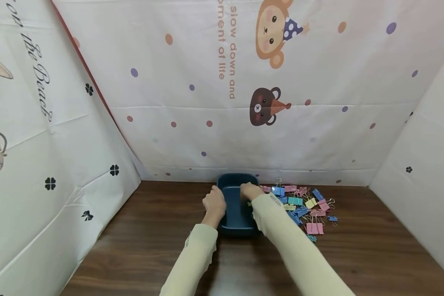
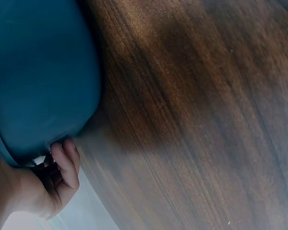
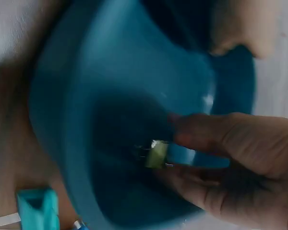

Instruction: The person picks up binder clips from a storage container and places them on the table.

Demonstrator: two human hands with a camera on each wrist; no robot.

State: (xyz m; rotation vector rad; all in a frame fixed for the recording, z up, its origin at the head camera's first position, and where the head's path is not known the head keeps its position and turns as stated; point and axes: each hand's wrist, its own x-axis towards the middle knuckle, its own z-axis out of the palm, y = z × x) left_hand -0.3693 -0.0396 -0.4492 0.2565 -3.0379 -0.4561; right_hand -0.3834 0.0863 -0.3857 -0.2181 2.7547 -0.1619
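Note:
A deep blue plastic bin (image 1: 237, 228) stands on the table. My left hand (image 1: 214, 202) grips its left rim, and in the left wrist view the curled fingers (image 2: 67, 165) show at the bin's edge. The right hand (image 3: 240, 165) reaches down inside the bin near its right wall. A small yellow-green binder clip (image 3: 157, 154) lies just past the right fingertips, with the thumb and fingers apart around it. Blur hides whether the clip touches a fingertip.
Right of the bin lies a loose pile of binder clips (image 1: 295, 201) in pink, blue, teal and yellow. A printed white cloth (image 1: 192, 139) walls the back of the brown wooden table (image 1: 151, 246), with white sheets at both sides.

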